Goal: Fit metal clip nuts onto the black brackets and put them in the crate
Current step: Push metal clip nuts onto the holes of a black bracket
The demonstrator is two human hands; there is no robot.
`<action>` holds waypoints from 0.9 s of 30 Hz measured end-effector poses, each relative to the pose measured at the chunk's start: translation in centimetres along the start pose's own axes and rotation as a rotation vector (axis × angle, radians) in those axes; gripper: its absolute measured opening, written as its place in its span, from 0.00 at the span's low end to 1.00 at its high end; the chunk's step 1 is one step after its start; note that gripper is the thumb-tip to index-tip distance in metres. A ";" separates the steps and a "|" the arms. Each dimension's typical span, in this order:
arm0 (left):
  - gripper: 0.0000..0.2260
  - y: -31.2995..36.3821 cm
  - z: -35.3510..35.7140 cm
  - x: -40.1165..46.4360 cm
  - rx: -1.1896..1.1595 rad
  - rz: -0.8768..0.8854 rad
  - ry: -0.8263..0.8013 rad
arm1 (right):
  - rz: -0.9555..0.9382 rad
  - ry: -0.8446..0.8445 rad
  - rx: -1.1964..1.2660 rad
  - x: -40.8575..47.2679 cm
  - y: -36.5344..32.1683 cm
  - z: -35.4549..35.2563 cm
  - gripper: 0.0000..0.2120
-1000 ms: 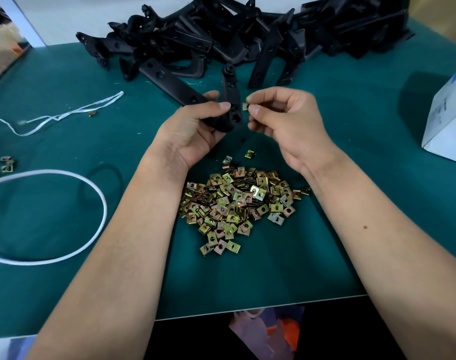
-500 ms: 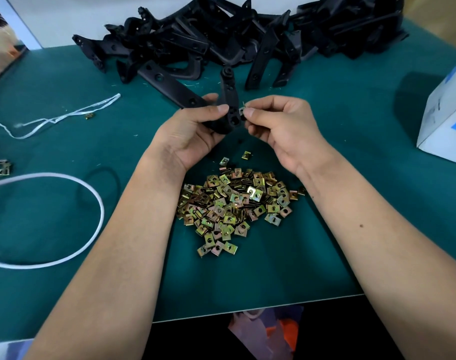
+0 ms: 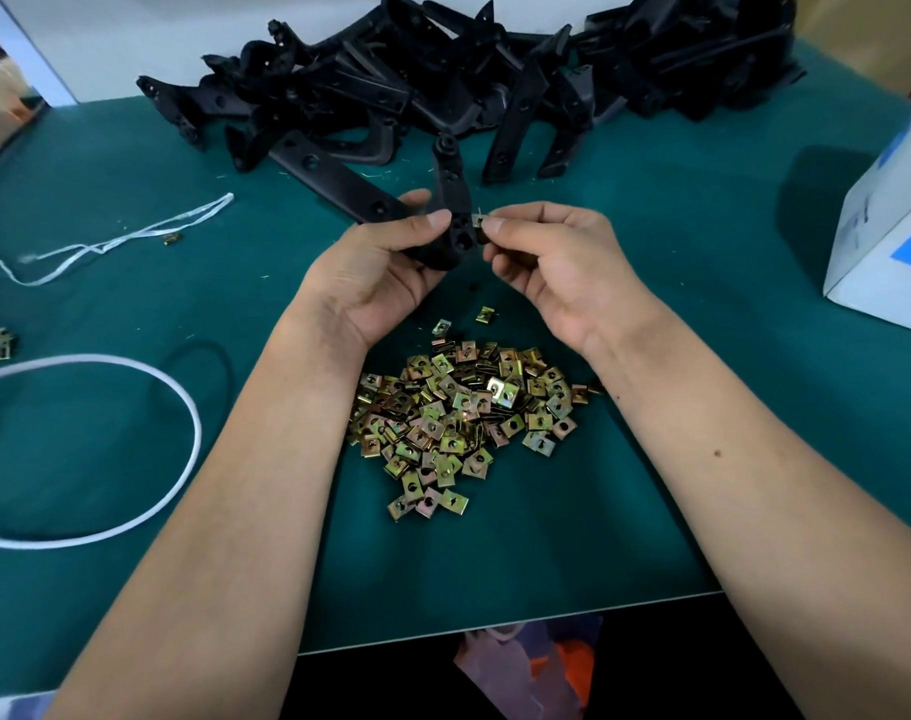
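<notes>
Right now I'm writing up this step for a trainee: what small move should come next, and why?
Probably push the small metal clip nut leftward onto the black plastic bracket. The right hand pinches the nut at the bracket's edge beside a hole, while the left hand grips the bracket.

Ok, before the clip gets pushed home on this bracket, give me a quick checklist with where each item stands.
1. Bracket held firm: ok. The left hand grips the black bracket.
2. Clip in hand: ok. The right hand pinches a clip nut at the bracket's right edge.
3. Clip lined up with a bracket hole: cannot tell, the clip is too small and partly covered by fingertips.
4. Clip fully seated: cannot tell.
5. Spare clips within reach: ok. The clip nut pile lies on the green mat just below the hands.
6. Crate ready: cannot tell, no crate is in view.
</notes>
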State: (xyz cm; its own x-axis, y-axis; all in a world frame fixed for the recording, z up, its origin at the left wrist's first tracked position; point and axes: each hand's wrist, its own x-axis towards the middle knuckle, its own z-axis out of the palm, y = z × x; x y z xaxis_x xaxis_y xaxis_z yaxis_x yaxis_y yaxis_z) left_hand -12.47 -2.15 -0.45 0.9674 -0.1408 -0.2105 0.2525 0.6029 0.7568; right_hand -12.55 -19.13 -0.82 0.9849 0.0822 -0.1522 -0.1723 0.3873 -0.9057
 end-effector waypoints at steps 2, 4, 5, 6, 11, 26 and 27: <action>0.17 0.0 0.1 -0.1 -0.019 -0.001 -0.006 | 0.015 -0.020 0.036 0.0 -0.1 0.0 0.04; 0.16 0.0 0.1 -0.1 -0.037 -0.001 -0.010 | 0.034 -0.035 0.072 0.0 -0.2 0.0 0.04; 0.16 0.0 0.2 -0.1 -0.042 -0.002 -0.011 | 0.040 -0.039 0.085 0.0 -0.2 0.0 0.04; 0.16 0.0 0.2 -0.1 -0.043 -0.002 -0.013 | 0.041 -0.042 0.090 0.0 -0.2 0.0 0.04; 0.17 0.1 0.0 0.0 0.019 -0.005 -0.021 | 0.024 -0.052 0.040 0.0 -0.3 -0.2 0.04; 0.29 0.1 -0.1 -0.3 0.105 -0.023 -0.036 | -0.088 -0.106 -0.137 0.1 -0.3 -0.6 0.05; 0.31 0.0 0.0 -0.3 0.110 -0.019 -0.040 | -0.102 -0.116 -0.166 0.1 -0.4 -0.7 0.04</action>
State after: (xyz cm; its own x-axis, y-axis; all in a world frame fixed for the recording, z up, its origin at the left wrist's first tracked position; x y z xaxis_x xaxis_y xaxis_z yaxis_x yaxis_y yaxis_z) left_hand -12.79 -2.08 -0.35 0.9620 -0.1841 -0.2018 0.2690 0.5103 0.8169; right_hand -12.34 -19.92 -0.78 0.9871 0.1589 -0.0183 -0.0571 0.2435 -0.9682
